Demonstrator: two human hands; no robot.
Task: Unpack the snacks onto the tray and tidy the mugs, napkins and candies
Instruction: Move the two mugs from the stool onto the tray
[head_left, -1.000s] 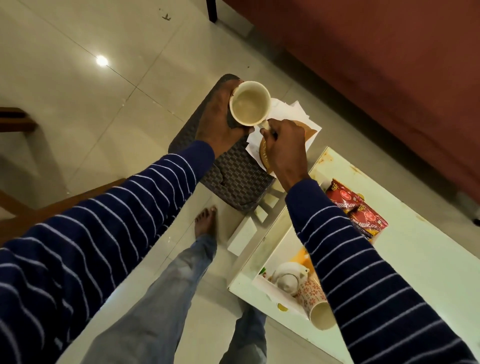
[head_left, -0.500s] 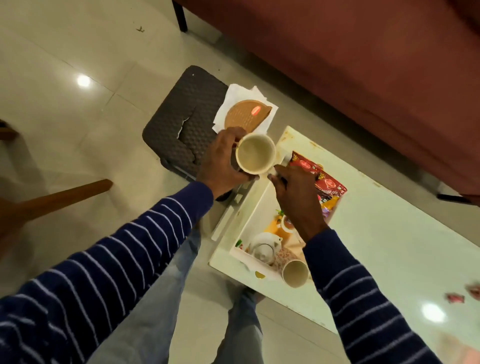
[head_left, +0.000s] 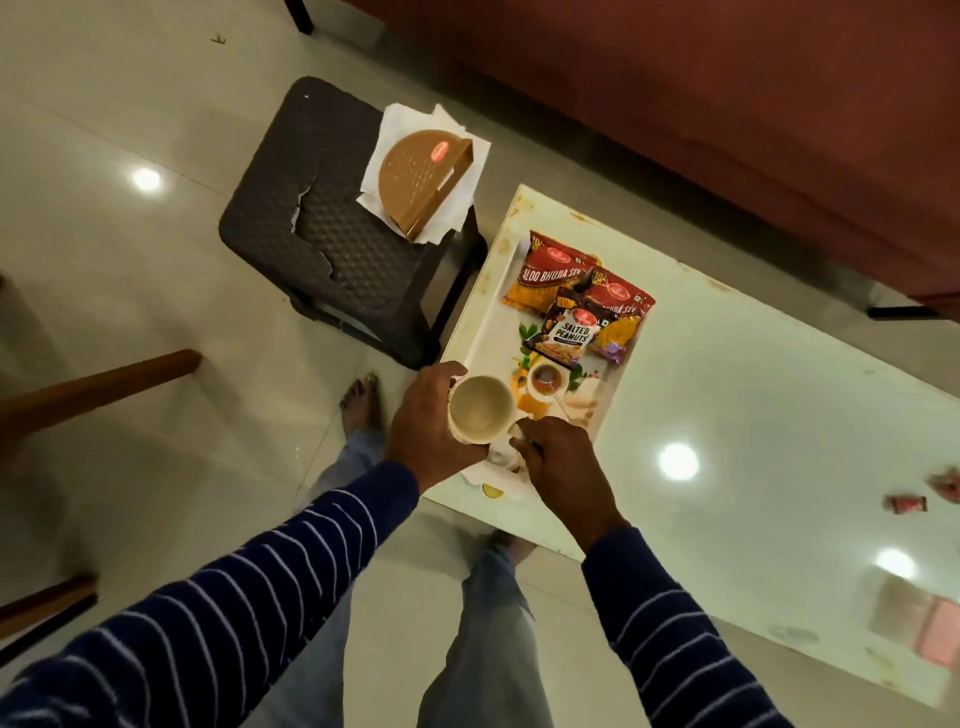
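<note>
My left hand (head_left: 423, 428) grips a cream mug (head_left: 480, 410) from the side and holds it upright just above the near end of the white tray (head_left: 488, 332). My right hand (head_left: 563, 467) has its fingertips pinched at the mug's handle. Three snack packets lie on the tray's far end: aloo bhujia (head_left: 550, 273), salted peanuts (head_left: 569, 332) and another red one (head_left: 623, 312). White crockery (head_left: 500, 457) on the tray is mostly hidden under my hands. Napkins (head_left: 397, 122) lie under a brown box (head_left: 418, 179) on the stool. Two pink candies (head_left: 906, 503) lie on the table at the right.
The white table (head_left: 753, 415) runs to the right, with a red sofa (head_left: 727, 104) behind it. A dark woven stool (head_left: 322, 239) stands left of the table. A wooden chair leg (head_left: 104, 384) juts in at the left. My bare foot (head_left: 358, 400) is on the floor.
Both hands brought the cream mug from above the stool back to the tray's near end. The view swung right, and the candies came into sight.
</note>
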